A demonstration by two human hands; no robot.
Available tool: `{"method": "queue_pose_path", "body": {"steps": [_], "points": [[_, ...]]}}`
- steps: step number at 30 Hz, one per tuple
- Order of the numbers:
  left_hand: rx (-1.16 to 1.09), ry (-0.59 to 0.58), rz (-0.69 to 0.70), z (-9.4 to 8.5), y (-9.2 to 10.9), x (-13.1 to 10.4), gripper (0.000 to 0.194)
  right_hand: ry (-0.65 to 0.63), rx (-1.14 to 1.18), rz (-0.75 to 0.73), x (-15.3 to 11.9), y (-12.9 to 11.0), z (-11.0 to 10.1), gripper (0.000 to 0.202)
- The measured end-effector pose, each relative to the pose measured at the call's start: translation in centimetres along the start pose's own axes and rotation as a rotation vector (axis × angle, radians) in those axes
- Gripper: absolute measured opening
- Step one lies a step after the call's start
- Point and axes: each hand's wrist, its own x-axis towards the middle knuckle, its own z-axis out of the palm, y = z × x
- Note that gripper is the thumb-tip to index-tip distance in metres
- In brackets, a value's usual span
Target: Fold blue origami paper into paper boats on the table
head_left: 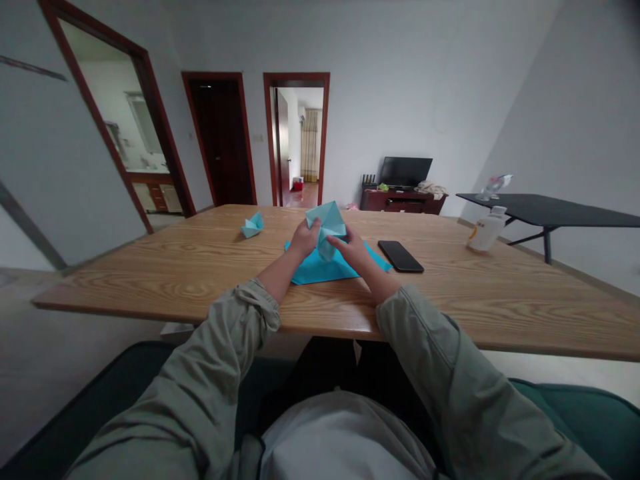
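Observation:
Between my two hands is a light-blue folded paper [327, 219], raised above the table, with flaps standing out at its top and a rounded part hanging below. My left hand [306, 239] grips its left side, thumb on the near face. On its right side, my right hand [353, 248] pinches the lower part with the thumb in front. Beneath them lies a brighter blue sheet [320, 269], flat on the wooden table [225, 280]. Fingers behind the folded paper are hidden.
A small folded paper boat [253, 225] sits to the left on the table. A black phone [401, 257] lies right of the blue sheet. Farther right stands a white plastic bottle [486, 230]. Beyond the table are a black folding table [560, 208] and a television [406, 172].

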Motion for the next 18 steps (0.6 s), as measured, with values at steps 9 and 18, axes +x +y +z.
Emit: {"method": "queue_pose_path", "body": {"steps": [9, 18], "points": [[0.01, -0.124, 0.119, 1.3, -0.8, -0.3, 0.029, -0.085, -0.306, 0.063, -0.2, 1.2, 0.8, 0.039], [-0.024, -0.103, 0.123, 0.2, -0.5, -0.1, 0.036, 0.068, -0.478, 0.032, 0.1, 1.0, -0.5, 0.036]]}}
